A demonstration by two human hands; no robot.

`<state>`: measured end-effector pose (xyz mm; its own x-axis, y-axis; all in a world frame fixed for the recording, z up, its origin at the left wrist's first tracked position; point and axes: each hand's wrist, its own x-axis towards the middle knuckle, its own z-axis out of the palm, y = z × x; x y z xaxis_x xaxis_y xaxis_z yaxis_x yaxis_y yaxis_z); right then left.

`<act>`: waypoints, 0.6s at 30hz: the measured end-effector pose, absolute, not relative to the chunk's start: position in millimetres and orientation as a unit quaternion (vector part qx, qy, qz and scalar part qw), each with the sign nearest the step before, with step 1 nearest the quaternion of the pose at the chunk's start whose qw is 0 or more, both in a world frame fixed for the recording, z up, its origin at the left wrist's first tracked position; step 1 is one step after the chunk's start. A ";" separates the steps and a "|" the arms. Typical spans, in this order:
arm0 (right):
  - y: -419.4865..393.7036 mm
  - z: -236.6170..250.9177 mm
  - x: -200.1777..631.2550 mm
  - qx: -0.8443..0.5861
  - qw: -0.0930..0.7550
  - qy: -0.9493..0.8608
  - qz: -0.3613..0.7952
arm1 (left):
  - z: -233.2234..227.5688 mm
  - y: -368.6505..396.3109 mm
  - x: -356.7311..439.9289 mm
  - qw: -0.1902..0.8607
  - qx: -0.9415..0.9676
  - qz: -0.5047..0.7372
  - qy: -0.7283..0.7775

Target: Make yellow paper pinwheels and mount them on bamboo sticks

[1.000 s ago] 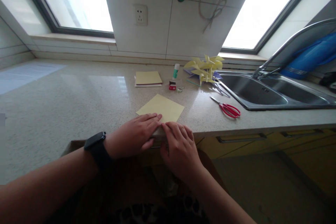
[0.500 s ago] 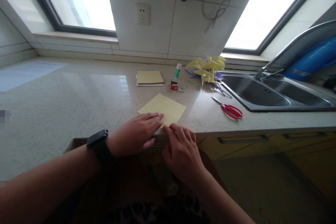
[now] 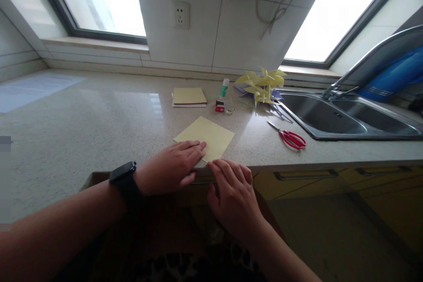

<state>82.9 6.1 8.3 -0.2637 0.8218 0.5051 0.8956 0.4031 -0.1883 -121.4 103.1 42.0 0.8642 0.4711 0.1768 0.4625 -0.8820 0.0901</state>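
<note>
A square sheet of pale yellow paper (image 3: 206, 135) lies on the speckled countertop (image 3: 99, 128) close to its front edge. My left hand (image 3: 172, 165), with a black watch on the wrist, lies flat, its fingertips pressing the paper's near corner. My right hand (image 3: 233, 189) rests at the counter's front edge just right of that corner, fingers spread, touching or nearly touching the paper. Neither hand holds anything.
Red-handled scissors (image 3: 289, 137) lie right of the sheet. Behind it are a small paper stack (image 3: 189, 96), a glue stick (image 3: 224, 87), a small red item (image 3: 219, 105) and yellow paper pinwheels (image 3: 261, 84). A steel sink (image 3: 333, 119) with faucet is at the right.
My right hand has slid slightly right and toward me along the counter edge, off the paper's corner. The left hand stays pressed on the paper.
</note>
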 end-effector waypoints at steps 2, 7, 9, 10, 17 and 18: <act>6.3 8.7 82.2 -0.543 0.274 -0.791 -0.069 | 41.4 103.2 -121.4 0.021 0.965 0.099 0.242; 6.2 9.7 80.6 -0.542 0.276 -0.791 -0.069 | 41.8 102.8 -120.8 0.009 0.966 0.091 0.243; 6.1 9.6 80.2 -0.542 0.275 -0.791 -0.070 | 42.3 102.5 -120.7 0.009 0.965 0.086 0.246; 6.2 9.4 80.1 -0.542 0.275 -0.791 -0.069 | 42.5 102.3 -120.6 0.009 0.965 0.085 0.246; 6.8 8.6 80.9 -0.545 0.267 -0.791 -0.072 | 41.2 102.3 -120.8 0.015 0.965 0.099 0.244; 6.9 8.7 81.1 -0.546 0.264 -0.792 -0.074 | 41.0 102.4 -120.7 0.015 0.965 0.100 0.243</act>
